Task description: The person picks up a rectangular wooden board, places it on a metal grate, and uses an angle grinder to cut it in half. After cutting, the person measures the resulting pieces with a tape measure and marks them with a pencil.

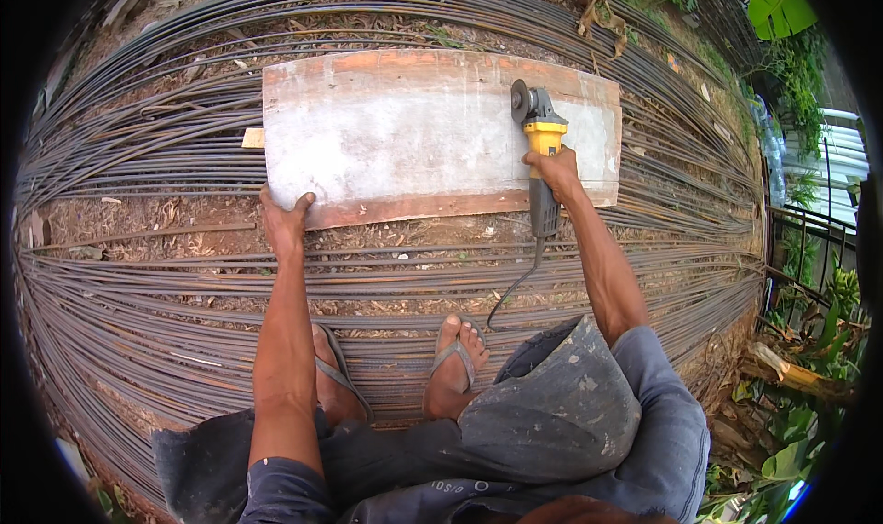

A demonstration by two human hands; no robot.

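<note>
My left hand (285, 213) grips the lower left edge of a long whitish board (386, 133) with reddish-brown edges, its thumb on the top face. My right hand (556, 170) is closed round the body of a yellow and black angle grinder (544, 138), held over the right part of the board. The grinder's disc (522, 101) is at its upper end, and a dark cord (515, 285) runs from its lower end. A pale piece of wood (253, 138) sticks out under the board's left end.
Long steel rebars (138, 285) run crosswise beneath and around the board, over soil and dry leaves. My sandalled feet (451, 368) stand on the bars. Plants (800, 128), a dark metal railing (809, 230) and corrugated white sheeting (839, 165) are at the right.
</note>
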